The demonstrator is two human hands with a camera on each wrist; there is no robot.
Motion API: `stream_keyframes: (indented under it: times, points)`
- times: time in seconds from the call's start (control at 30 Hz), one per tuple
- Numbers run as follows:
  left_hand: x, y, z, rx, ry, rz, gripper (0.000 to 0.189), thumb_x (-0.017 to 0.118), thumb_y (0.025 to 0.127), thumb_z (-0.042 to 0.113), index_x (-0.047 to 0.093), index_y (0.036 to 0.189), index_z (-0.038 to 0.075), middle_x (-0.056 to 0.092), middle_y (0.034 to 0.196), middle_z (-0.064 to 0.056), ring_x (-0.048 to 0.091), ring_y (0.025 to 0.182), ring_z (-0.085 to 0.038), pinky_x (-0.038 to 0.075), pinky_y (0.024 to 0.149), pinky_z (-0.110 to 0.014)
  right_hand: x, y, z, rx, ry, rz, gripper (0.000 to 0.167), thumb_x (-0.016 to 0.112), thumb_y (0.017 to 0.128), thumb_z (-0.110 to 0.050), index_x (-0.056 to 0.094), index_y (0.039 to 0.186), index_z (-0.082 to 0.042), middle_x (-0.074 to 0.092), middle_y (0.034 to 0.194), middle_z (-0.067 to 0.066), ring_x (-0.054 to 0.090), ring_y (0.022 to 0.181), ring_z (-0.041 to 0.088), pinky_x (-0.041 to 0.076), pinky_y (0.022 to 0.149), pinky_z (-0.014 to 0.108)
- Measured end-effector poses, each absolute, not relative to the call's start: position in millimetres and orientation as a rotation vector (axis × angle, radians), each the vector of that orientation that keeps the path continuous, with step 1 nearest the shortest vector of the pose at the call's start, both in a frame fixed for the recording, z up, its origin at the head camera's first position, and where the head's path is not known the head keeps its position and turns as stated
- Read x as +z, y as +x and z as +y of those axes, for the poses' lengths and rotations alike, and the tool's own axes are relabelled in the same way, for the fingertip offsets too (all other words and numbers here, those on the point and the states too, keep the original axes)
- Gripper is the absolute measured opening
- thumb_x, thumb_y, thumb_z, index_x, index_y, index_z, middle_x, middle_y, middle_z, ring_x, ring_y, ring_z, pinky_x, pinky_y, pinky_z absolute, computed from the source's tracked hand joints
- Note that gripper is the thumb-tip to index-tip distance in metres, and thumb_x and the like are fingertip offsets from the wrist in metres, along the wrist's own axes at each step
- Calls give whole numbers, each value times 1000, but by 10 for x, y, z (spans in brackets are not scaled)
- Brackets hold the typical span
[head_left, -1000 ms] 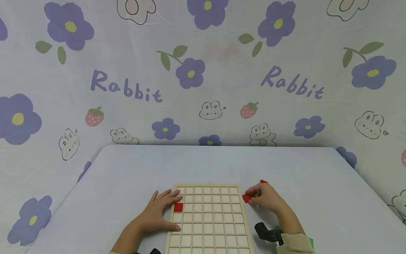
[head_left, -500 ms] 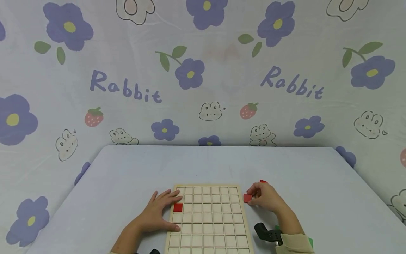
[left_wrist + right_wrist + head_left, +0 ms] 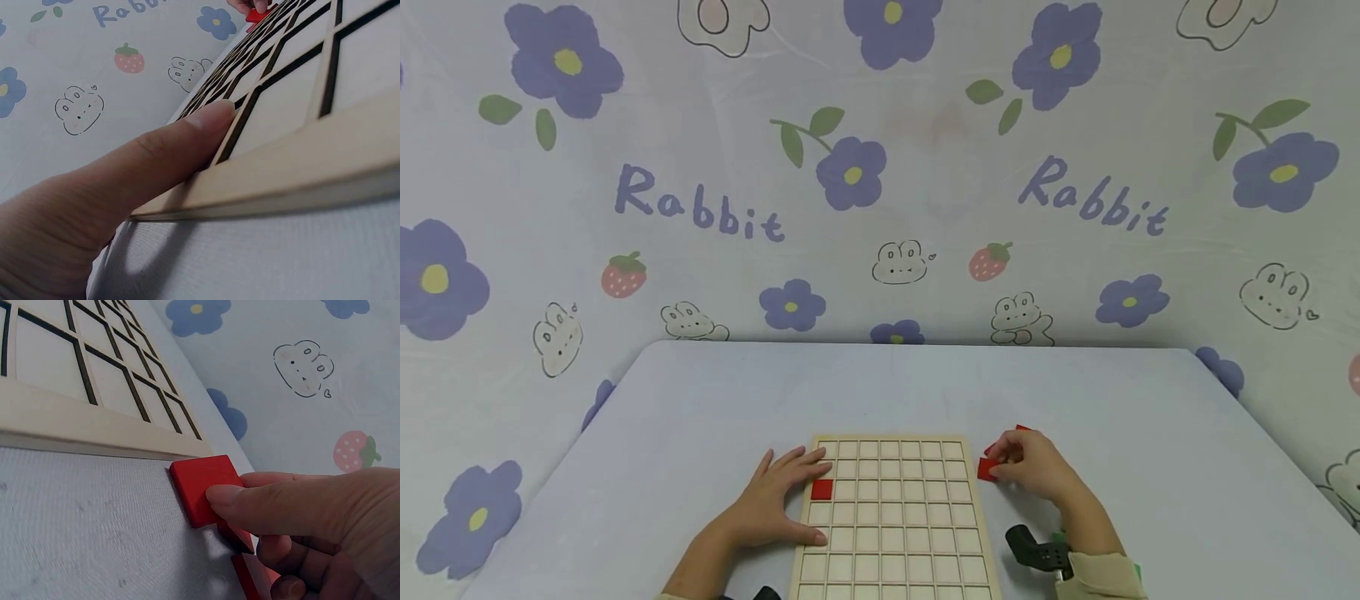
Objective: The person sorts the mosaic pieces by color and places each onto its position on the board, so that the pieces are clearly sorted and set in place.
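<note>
A pale wooden grid board (image 3: 893,492) lies on the table, with one red square tile (image 3: 822,489) in a left-column cell. My left hand (image 3: 772,498) rests spread over the board's left edge; in the left wrist view its thumb (image 3: 181,140) lies across the frame. Beyond the right edge, my right hand (image 3: 1033,467) pinches another red square tile (image 3: 203,487) between thumb and fingers. More red tiles (image 3: 248,578) sit under and behind that hand, partly hidden by it.
A red tile corner (image 3: 1023,427) shows behind the right hand on the white table (image 3: 722,400). Something green (image 3: 1138,572) peeks out by the right sleeve (image 3: 1099,575). A black wrist device (image 3: 1036,550) sits beside that forearm. Patterned cloth (image 3: 895,192) hangs behind the table.
The pinched tile has turned a little and shifted slightly right with the right hand, uncovering part of a red tile behind it. The left hand and the board stay put.
</note>
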State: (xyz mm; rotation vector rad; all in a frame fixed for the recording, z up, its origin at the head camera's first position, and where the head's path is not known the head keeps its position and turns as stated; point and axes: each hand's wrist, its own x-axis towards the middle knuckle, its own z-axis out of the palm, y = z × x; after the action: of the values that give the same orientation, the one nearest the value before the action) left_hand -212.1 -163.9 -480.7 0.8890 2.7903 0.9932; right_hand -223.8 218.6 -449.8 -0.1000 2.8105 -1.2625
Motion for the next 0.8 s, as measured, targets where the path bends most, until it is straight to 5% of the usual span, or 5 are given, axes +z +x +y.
stream_keyframes:
  times: [0.8]
  points:
    - [-4811,-2102,-1667,970,903,2796,90,80,60,55,50,135,17,39,148,-5,25,140,-37,-1,111,-64,-4430,-2170,2244,-1430,-187,2681,9,70,81,-8,67,86,-1,65,82,5,54,72,13,47,63,24]
